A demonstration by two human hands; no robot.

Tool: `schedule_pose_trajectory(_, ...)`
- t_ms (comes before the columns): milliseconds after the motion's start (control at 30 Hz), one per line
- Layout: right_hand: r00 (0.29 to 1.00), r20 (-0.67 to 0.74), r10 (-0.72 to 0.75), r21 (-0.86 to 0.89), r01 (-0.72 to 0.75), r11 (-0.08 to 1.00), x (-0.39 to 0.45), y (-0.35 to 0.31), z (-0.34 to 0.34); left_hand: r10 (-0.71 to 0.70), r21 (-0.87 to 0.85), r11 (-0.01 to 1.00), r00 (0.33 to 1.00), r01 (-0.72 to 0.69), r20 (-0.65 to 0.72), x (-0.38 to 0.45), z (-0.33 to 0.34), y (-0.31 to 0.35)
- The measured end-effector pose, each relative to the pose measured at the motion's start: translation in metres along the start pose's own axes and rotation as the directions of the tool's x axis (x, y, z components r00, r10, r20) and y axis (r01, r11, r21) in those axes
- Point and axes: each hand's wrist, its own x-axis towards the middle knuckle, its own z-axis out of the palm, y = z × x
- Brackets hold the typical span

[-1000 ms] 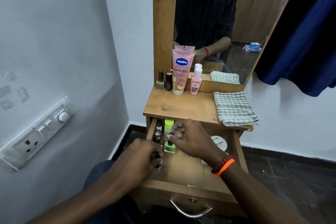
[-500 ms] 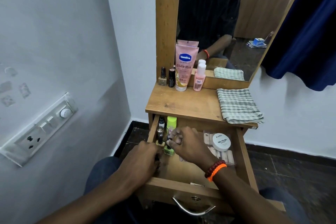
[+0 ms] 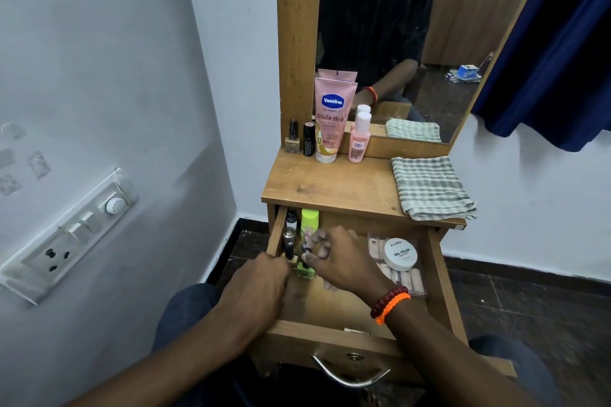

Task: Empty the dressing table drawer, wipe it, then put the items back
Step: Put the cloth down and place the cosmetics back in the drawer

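I am emptying the drawer (image 3: 439, 281) at lower centre: my right hand (image 3: 337, 261) is pinching the green polish bottle (image 3: 305, 269), my left hand (image 3: 261, 287) grasping a dark bottle (image 3: 289, 244). Next, lifting both onto the tabletop (image 3: 330, 185).

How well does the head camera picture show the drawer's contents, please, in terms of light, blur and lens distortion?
Head view: the drawer is evenly lit and the white jar label reads sharply; the right hand fingertips are slightly motion-blurred over the green bottle; wide-angle bending curves the wall switchboard; the mirror reflects dimly, without glare.
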Motion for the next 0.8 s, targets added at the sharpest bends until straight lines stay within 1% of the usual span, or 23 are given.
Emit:
schedule_pose_trajectory(267, 1.0, 0.017, 0.022, 0.042, -0.022, 0.999, -0.001, 0.002, -0.001, 0.016, 0.088, 0.996, 1.0, -0.017, 0.015, -0.003, -0.007, 0.009)
schedule_pose_trajectory(367, 0.999, 0.03, 0.018, 0.05, -0.019, 0.999, 0.0, 0.003, -0.001, 0.017, 0.094, 0.995, 1.0, -0.02, 0.025, -0.004, -0.01, 0.009)
schedule_pose_trajectory(500, 1.0, -0.002, 0.003, 0.069, -0.002, 0.998, 0.002, -0.001, -0.008, 0.02, 0.03, 0.999, 0.999, -0.021, 0.043, -0.003, -0.011, 0.007)
schedule_pose_trajectory(600, 0.998, -0.067, -0.011, 0.082, 0.017, 0.997, 0.017, -0.009, -0.021, 0.022, -0.069, 0.997, 0.998, -0.019, 0.051, -0.003, -0.024, 0.004)
schedule_pose_trajectory(667, 0.99, -0.136, -0.03, 0.013, 0.032, 0.999, 0.038, -0.012, -0.03, 0.023, -0.061, 0.998, 1.0, -0.024, -0.011, 0.002, -0.044, 0.001)
schedule_pose_trajectory(733, 0.979, -0.2, -0.048, -0.043, 0.04, 0.998, 0.065, -0.019, -0.039, 0.025, -0.097, 0.994, 0.983, -0.043, -0.182, 0.02, -0.064, -0.004)
schedule_pose_trajectory(767, 0.969, -0.235, -0.07, -0.084, 0.052, 0.995, 0.078, -0.026, -0.044, 0.029, -0.101, 0.993, 0.959, -0.06, -0.282, 0.033, -0.074, -0.006)
schedule_pose_trajectory(800, 0.956, -0.274, -0.107, -0.161, 0.064, 0.985, 0.091, -0.033, -0.049, 0.032, -0.091, 0.993, 0.929, -0.071, -0.369, 0.048, -0.083, -0.008)
